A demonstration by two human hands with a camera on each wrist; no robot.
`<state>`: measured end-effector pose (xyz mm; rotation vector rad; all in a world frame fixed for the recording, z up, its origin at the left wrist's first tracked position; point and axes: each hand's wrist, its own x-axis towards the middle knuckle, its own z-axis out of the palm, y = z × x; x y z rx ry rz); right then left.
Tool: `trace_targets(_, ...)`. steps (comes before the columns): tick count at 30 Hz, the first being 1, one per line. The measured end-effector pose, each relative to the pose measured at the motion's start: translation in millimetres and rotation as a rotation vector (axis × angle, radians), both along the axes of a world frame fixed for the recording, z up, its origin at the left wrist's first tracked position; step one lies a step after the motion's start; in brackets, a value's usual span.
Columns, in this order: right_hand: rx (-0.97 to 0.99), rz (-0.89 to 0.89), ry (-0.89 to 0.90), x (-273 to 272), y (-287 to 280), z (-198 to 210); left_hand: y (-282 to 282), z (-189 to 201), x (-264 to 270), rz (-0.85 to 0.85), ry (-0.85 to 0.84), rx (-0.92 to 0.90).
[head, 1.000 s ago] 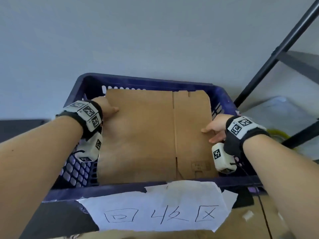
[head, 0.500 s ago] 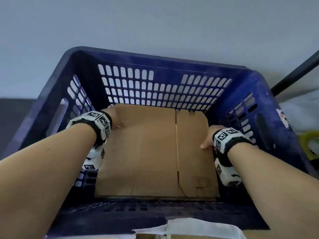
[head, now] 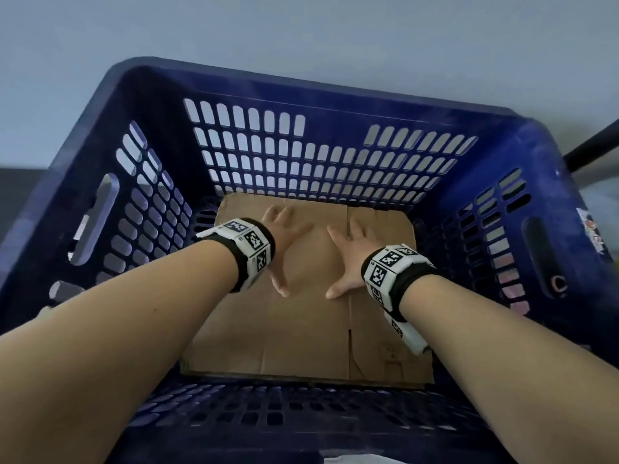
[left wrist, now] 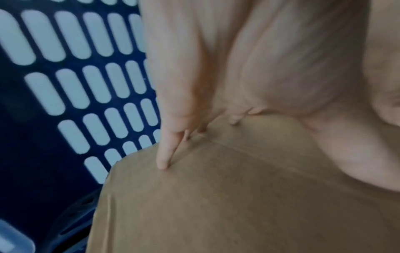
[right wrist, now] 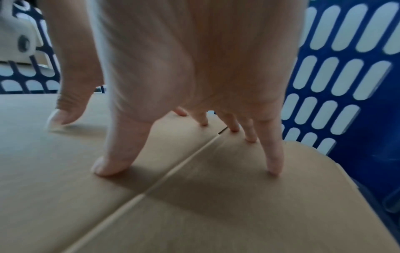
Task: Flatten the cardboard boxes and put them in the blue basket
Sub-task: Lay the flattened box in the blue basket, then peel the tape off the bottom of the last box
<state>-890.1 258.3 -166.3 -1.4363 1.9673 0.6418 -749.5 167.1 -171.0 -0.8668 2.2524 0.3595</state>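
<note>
Your forearms cover the flattened cardboard's point(head: 301, 329) near-left corner; the blue basket's point(head: 335, 95) front rim is cut off.

Pale grey-blue wall point(head: 301, 35) fills the background. Dark pole point(head: 593, 145) runs diagonally at the right edge. Dark surface point(head: 16, 179) at far left. White paper point(head: 361, 459) strip at the bottom edge. Pale blurred stuff at right, can't tell what.
</note>
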Motion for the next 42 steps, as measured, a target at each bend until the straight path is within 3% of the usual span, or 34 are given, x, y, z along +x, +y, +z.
trace_targets(14, 0.043, 0.055, 0.062, 6, 1, -2, 4, -8, 1, -0.021, -0.017, -0.035)
trace_targets(21, -0.010, 0.003, 0.038, -2, 2, 19, -8, 30, 2, -0.039, 0.015, -0.041)
trace_targets(26, -0.150, -0.056, 0.098, 5, -4, 59, -9, 76, 2, 0.015, 0.202, -0.150)
trace_targets(30, -0.330, -0.168, 0.081, 18, -7, 102, -13, 108, 8, 0.146, 0.359, -0.122)
trace_targets(38, -0.584, -0.316, 0.015, 54, 10, 183, -5, 184, 36, 0.449, 0.998, -0.005)
trace_targets(42, -0.786, -0.351, -0.044, 81, 26, 218, 14, 222, 59, 0.556, 1.214, 0.010)
